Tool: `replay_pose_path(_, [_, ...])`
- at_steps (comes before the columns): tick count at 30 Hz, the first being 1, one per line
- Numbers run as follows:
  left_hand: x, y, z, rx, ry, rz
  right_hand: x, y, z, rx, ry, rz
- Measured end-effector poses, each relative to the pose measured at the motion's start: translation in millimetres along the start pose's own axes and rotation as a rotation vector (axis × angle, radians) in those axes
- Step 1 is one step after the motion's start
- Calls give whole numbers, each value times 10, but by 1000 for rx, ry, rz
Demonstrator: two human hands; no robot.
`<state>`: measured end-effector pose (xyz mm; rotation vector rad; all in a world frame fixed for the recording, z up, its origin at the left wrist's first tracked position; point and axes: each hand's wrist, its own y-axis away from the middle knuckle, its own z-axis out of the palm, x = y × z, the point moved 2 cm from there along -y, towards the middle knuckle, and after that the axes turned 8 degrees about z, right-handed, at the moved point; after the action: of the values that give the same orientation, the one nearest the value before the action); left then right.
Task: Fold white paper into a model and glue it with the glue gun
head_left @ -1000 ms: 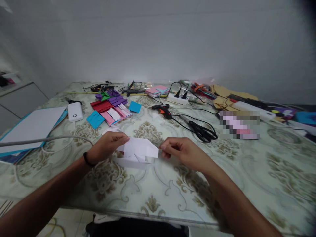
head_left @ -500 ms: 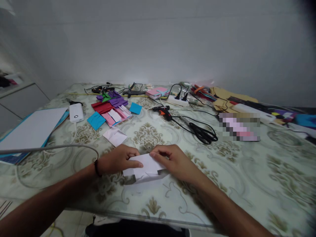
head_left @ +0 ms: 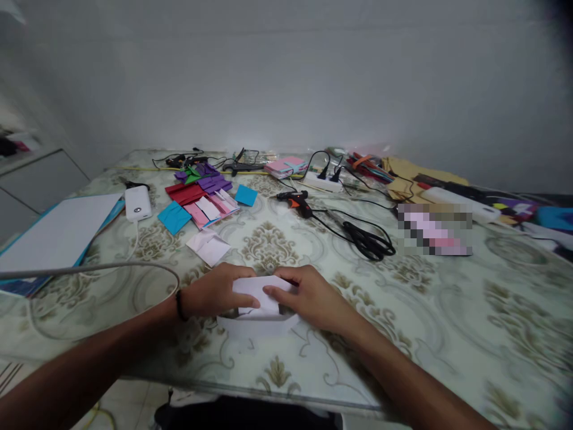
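A partly folded sheet of white paper [head_left: 264,325] lies near the table's front edge, between my two hands. My left hand [head_left: 224,291] grips its left side, the thumb lying on top and the fingers behind. On the right side, my right hand [head_left: 308,292] pinches the paper with the thumb over its upper panel. A flap of the sheet stands up toward me along the near side. Just beyond my left hand rests a folded white paper piece [head_left: 209,246]. Folded pink paper pieces [head_left: 200,216] and a blue folded piece [head_left: 174,217] lie farther back.
A black glue gun [head_left: 295,202] with a coiled cord [head_left: 369,242] lies beyond my right hand. At left are a white power bank [head_left: 138,203] and stacked sheets [head_left: 58,230]. A power strip [head_left: 323,182] stands toward the wall. A cable [head_left: 134,266] loops by my left wrist.
The near flap of the white paper has opened toward me and now stands up. My right thumb has shifted left over the upper panel. My left hand stays nearly in place.
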<state>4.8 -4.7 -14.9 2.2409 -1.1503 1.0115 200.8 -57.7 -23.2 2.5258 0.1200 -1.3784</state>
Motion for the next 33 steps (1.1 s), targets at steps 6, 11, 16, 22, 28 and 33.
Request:
replay_pose_path(6, [27, -9, 2, 80, 45, 16, -16, -8, 65, -63, -56, 34])
replay_pose_path(11, [-1, -5, 2, 60, 63, 18, -1, -14, 74, -40, -127, 47])
replay_pose_path(16, [6, -2, -8, 1, 68, 8, 23, -16, -62, 32, -186, 10])
replay_pose_path(22, [41, -3, -28, -46, 55, 32, -28, 3, -90, 57, -221, -44])
replay_pose_path(28, [92, -10, -22, -37, 55, 32, -67, -5, 32, -10, -238, -77])
replay_pose_path(33, [89, -4, -13, -38, 67, 32, -58, -11, 40, -4, -263, -104])
